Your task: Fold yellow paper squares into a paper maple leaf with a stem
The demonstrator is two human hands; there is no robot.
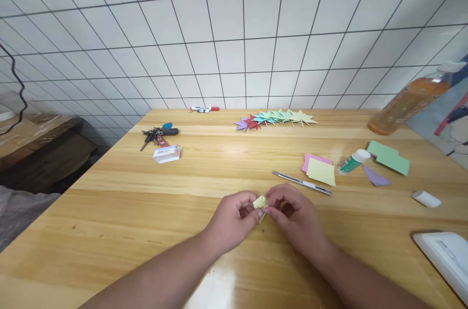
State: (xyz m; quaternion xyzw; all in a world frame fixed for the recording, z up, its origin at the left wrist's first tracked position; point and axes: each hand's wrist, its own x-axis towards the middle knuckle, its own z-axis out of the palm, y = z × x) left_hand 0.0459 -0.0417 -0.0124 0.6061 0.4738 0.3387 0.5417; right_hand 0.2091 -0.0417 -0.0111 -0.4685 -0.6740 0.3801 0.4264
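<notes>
A small folded piece of pale yellow paper point(260, 202) is pinched between my two hands, low over the middle of the table. My left hand point(237, 211) grips its left side, thumb in front and fingers curled behind. On the other side, my right hand point(292, 214) holds the paper's right edge between thumb and fingers. The fingers cover part of the folds. Just beyond my right hand lies a slim utility knife point(302, 183). Behind it, a yellow paper sheet point(321, 171) rests on pink paper point(306, 163).
A glue stick point(353, 162), its white cap point(426, 199), green paper point(393, 159) and purple paper point(376, 176) lie to the right. Folded paper leaves point(276, 118) line the back. Bottle point(409, 99), keys point(157, 134), small box point(166, 154), marker point(204, 108) and white device point(444, 260) surround them.
</notes>
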